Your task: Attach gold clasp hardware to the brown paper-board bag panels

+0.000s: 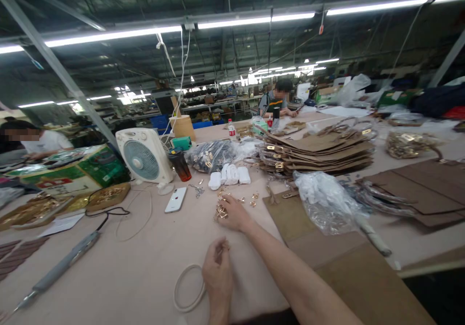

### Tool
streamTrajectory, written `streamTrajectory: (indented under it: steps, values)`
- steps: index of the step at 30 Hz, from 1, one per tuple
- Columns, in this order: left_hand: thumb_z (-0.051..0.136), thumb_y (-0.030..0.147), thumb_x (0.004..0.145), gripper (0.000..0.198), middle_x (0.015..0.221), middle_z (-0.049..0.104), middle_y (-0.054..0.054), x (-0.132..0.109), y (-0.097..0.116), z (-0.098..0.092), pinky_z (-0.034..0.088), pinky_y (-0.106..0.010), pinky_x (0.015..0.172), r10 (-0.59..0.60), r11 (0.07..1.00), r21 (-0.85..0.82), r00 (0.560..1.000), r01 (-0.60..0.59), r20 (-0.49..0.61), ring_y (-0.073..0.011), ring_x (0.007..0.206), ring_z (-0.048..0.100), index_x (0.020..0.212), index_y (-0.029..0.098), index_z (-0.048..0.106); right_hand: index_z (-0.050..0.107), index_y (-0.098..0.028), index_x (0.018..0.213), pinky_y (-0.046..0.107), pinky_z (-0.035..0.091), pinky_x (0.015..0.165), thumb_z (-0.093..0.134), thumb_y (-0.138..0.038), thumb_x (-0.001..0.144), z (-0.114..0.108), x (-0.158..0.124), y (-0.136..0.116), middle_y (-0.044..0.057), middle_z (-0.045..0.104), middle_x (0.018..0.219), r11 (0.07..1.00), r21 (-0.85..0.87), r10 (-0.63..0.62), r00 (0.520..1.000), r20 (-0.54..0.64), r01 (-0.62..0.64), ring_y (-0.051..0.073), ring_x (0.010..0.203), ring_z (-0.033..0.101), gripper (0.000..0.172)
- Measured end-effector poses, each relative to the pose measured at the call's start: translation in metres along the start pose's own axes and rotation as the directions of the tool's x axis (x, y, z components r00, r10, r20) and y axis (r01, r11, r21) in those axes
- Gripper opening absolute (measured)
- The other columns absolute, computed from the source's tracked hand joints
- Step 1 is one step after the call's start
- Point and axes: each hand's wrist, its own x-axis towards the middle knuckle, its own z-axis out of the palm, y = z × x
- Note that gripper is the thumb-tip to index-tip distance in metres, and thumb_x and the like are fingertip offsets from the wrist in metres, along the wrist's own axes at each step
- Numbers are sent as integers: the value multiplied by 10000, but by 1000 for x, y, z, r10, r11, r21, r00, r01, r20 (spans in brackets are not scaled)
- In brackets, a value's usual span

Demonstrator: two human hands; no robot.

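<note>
My right hand [233,213] reaches forward over the beige table [138,267] and rests on a small pile of gold metal fittings [221,212], its fingers curled over them. Closer to me, my left hand [217,268] is closed in a pinch on a small piece that I cannot make out. More gold fittings [250,200] lie scattered just beyond the right hand. A white ring of cord [187,288] lies beside the left hand.
A white phone [176,199], white rolls [229,175], a dark cup [180,165] and a white fan [143,156] stand further back. Stacked brown paper bags [319,150], a plastic bag [327,201] and brown sheets [348,267] lie to the right. People sit at the far left and far back.
</note>
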Motion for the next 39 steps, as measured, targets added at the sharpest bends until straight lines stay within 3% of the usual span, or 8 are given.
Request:
streamTrajectory:
  steps: [4, 13, 16, 20, 22, 27, 34, 39]
  values:
    - [696, 530, 816, 442, 1115, 780, -120, 0, -1, 1, 576, -431, 983, 9, 1000, 14, 1000, -9, 3, -294, 1069, 740, 1100, 194, 743, 595, -248, 1447, 378, 425, 1194, 734, -230, 789, -11, 5, 21, 90, 554, 1538, 987, 106, -126, 990, 60, 120, 239, 1384, 561, 673]
    - [712, 539, 800, 478, 1170, 763, -125, 3, -5, 3, 590, -431, 984, 40, 999, 7, 998, -40, -45, -293, 1088, 736, 1134, 198, 729, 590, -259, 1440, 413, 389, 1199, 675, -386, 927, -17, 0, 8, 86, 588, 1503, 993, -6, -116, 983, -143, 116, 241, 1371, 540, 535]
    - [670, 519, 839, 426, 1159, 765, -121, 2, -5, 2, 576, -430, 1005, 56, 998, 42, 998, -56, 2, -286, 1091, 732, 1116, 204, 739, 582, -225, 1450, 502, 301, 1231, 596, -391, 967, -18, -15, 6, 132, 514, 1557, 977, -152, 92, 942, -322, -147, 309, 1450, 432, 511]
    - [604, 458, 878, 336, 1077, 777, -107, -6, -2, 1, 580, -434, 968, 116, 983, 138, 992, -123, 58, -281, 1030, 740, 1062, 222, 757, 462, -131, 1555, 617, 271, 1191, 546, -552, 972, -19, -28, 11, 238, 369, 1634, 799, -185, 462, 781, -420, -572, 449, 1486, 330, 725]
    - [591, 431, 886, 301, 1037, 780, -107, -12, -1, -1, 588, -426, 932, 149, 973, 167, 985, -161, 83, -280, 990, 743, 1023, 228, 766, 435, -160, 1581, 610, 270, 1192, 545, -644, 948, -17, -30, 10, 221, 363, 1646, 823, -207, 464, 836, -292, -529, 460, 1490, 322, 805]
    - [614, 414, 882, 270, 996, 777, -131, -22, -2, -2, 605, -416, 872, 144, 977, 144, 984, -158, 104, -288, 921, 749, 995, 225, 770, 431, -287, 1580, 563, 255, 1230, 738, -683, 796, -9, -23, -2, 119, 315, 1697, 965, -167, 206, 979, 6, -202, 425, 1537, 262, 930]
    - [667, 462, 864, 371, 1134, 746, -164, -16, 3, -1, 604, -428, 945, 150, 987, 44, 987, -152, 57, -293, 1030, 742, 1109, 191, 734, 558, -175, 1469, 533, 273, 1244, 731, -457, 886, -5, -1, -13, 190, 450, 1596, 979, -78, 180, 977, -111, -189, 354, 1505, 355, 671]
    - [688, 560, 748, 497, 1104, 763, -153, -13, 8, -3, 592, -480, 973, 70, 996, 58, 997, -70, 12, -324, 1045, 743, 1077, 189, 708, 627, -215, 1382, 446, 345, 1219, 692, -373, 937, -25, -35, -37, 136, 576, 1491, 994, 102, 47, 974, -220, -25, 275, 1420, 479, 476]
